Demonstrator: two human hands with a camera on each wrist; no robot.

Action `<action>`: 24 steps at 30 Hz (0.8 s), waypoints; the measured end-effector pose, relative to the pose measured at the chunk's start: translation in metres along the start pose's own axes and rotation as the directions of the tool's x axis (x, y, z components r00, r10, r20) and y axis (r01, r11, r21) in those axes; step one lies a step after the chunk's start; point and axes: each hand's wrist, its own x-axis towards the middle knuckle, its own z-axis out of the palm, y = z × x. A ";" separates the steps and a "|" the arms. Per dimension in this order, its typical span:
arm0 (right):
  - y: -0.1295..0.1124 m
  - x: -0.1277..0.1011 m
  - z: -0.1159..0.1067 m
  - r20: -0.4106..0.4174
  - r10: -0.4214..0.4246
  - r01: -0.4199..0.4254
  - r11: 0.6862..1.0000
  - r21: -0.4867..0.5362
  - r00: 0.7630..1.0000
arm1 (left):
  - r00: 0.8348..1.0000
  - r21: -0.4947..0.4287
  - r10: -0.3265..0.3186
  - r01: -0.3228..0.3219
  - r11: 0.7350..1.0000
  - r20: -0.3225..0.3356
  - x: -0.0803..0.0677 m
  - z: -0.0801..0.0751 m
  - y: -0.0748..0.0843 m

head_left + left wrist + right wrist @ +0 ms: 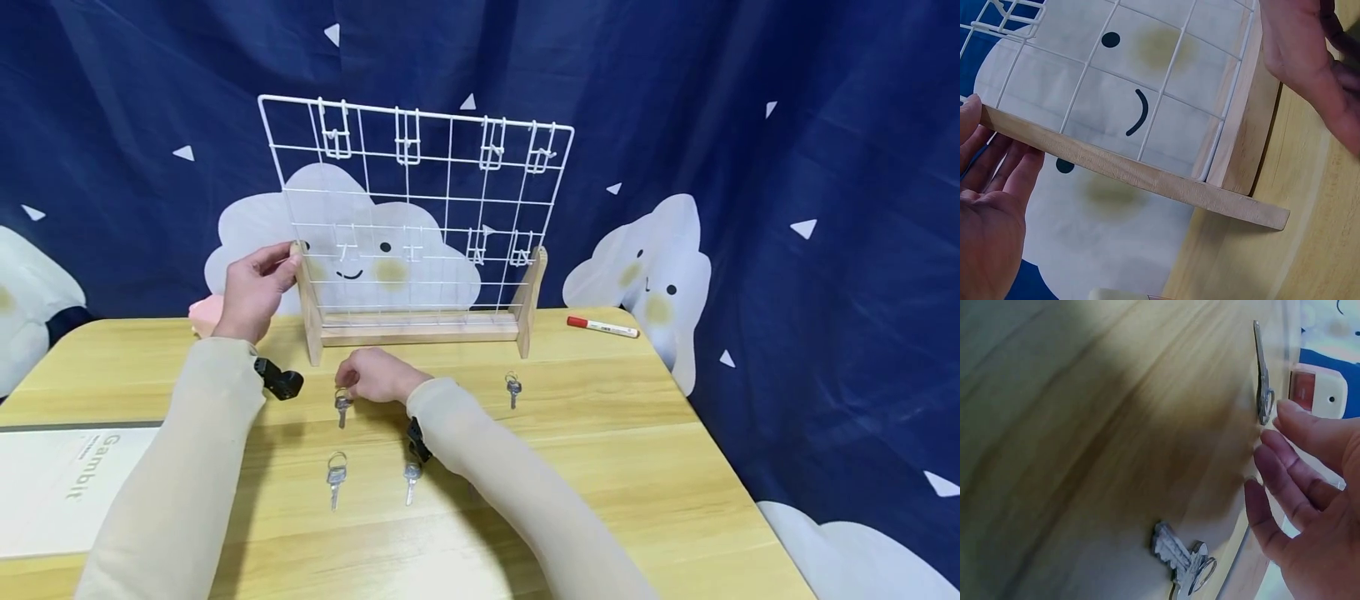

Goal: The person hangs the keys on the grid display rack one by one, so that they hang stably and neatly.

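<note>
A white wire grid rack point(420, 208) stands on a wooden base point(420, 329) at the back of the table. My left hand point(255, 287) holds the top of its left wooden post point(1116, 169), thumb on one side and fingers behind. My right hand point(375, 375) lies low on the table in front of the rack. Its fingers point(1285, 469) are nearly straight, their tips at the ring of a silver key point(342, 406), which nothing pinches. The same key point(1264, 375) lies flat in the right wrist view. My right hand point(1310, 56) also shows in the left wrist view.
More keys lie on the wooden table point(637, 433): one point(335, 481) at front left, one point(411, 481) by my right forearm, one point(513, 388) to the right. A red marker point(602, 327), a pink object point(204, 315) and a white box point(67, 492) lie around.
</note>
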 end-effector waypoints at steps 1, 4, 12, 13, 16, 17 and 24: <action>0.000 0.001 0.001 0.001 0.005 -0.005 1.000 -0.019 1.000 | 1.000 0.001 -0.002 0.002 1.000 0.001 0.000 0.001 0.000; -0.001 0.002 0.002 -0.003 0.007 -0.008 0.997 -0.080 1.000 | 1.000 0.015 -0.009 0.009 1.000 0.001 -0.001 0.002 0.001; -0.004 0.004 0.004 0.022 0.004 -0.001 0.992 -0.126 1.000 | 0.999 -0.019 -0.022 0.022 1.000 -0.024 -0.003 0.002 0.000; -0.004 0.003 0.004 0.029 0.009 -0.005 0.993 -0.115 1.000 | 0.999 -0.026 -0.019 0.018 0.999 -0.027 -0.004 0.002 0.000; -0.002 0.001 0.003 0.033 0.025 -0.022 0.997 -0.073 0.999 | 1.000 -0.041 -0.009 0.008 0.999 -0.025 -0.005 0.002 0.001; -0.001 -0.001 0.003 0.031 0.027 -0.025 0.998 -0.061 0.999 | 1.000 -0.033 -0.007 0.006 0.999 -0.023 -0.005 0.002 0.001; -0.003 -0.011 -0.002 -0.024 0.000 0.003 0.995 0.096 1.000 | 1.000 -0.013 -0.012 0.012 1.000 -0.024 -0.004 0.004 0.000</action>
